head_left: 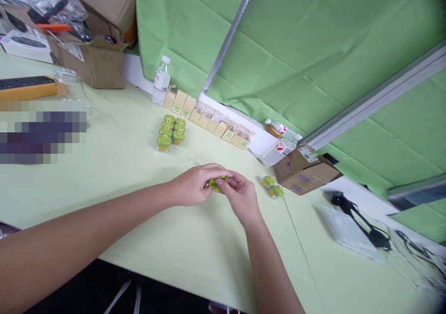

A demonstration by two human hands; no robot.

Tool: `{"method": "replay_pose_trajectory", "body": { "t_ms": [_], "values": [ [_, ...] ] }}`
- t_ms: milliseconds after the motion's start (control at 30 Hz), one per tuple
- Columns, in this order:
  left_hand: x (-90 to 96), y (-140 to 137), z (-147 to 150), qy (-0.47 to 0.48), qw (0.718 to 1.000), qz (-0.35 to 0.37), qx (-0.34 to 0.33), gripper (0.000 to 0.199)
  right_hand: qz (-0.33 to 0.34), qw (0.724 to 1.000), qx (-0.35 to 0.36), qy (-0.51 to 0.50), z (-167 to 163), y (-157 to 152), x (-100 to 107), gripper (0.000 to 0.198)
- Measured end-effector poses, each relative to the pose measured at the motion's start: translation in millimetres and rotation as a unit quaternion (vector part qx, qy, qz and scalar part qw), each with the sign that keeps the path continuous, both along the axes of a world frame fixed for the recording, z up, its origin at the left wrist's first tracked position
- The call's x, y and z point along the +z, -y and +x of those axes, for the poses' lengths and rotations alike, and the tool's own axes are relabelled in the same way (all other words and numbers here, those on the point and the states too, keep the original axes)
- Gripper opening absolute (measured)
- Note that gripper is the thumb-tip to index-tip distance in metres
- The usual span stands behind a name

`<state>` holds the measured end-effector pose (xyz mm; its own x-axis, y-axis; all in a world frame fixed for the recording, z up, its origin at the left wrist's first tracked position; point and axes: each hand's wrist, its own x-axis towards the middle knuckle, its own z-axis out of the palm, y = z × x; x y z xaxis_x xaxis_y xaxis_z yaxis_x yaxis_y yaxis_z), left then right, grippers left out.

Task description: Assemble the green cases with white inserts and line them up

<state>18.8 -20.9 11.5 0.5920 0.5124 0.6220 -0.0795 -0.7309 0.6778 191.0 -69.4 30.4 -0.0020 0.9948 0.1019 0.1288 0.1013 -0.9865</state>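
Over the middle of the table (167,249), both hands meet around a small green lid (216,184), and whatever is beneath it is hidden by the fingers. My left hand (195,185) wraps it from the left, fingers curled over the top. My right hand (242,198) grips it from the right, thumb pressed on its face. Just behind my left hand, a clear rounded thing (197,160) partly shows. Farther back stand two rows of small clear jars with green lids (164,140). Two more green-lidded jars (275,191) stand right of my right hand.
A row of small beige boxes (208,119), several with open tops, lines the back edge beside an upright water bottle (161,81). Bottles lie near a brown carton (301,170). A black device (362,221), plastic sleeves and cables are on the right. Left are a filled carton (101,65) and power strip (28,88).
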Motion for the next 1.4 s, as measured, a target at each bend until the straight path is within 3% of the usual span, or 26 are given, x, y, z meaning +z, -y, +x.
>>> {"method": "replay_pose_trajectory", "body": {
  "t_ms": [367,633,867,1167,1400],
  "values": [
    [-4.1,3,2,-0.009,1.0,0.022,0.002,0.07,0.02,0.998,-0.054,0.026,-7,2,1,0.024],
    [-2.7,7,2,0.0,1.0,0.022,-0.005,0.07,-0.011,0.999,-0.045,0.002,-7,4,3,0.028],
    [-3.1,5,3,-0.013,1.0,0.012,-0.005,0.07,-0.024,0.999,0.021,0.007,1,0,1,0.025],
    [-1.5,6,3,-0.009,1.0,0.014,0.008,0.072,-0.019,1.0,-0.013,-0.007,-7,2,0,0.029],
    [0.2,7,3,-0.044,0.998,0.018,0.04,0.068,-0.074,0.996,0.003,-0.04,-3,2,7,0.025]
  ]
}}
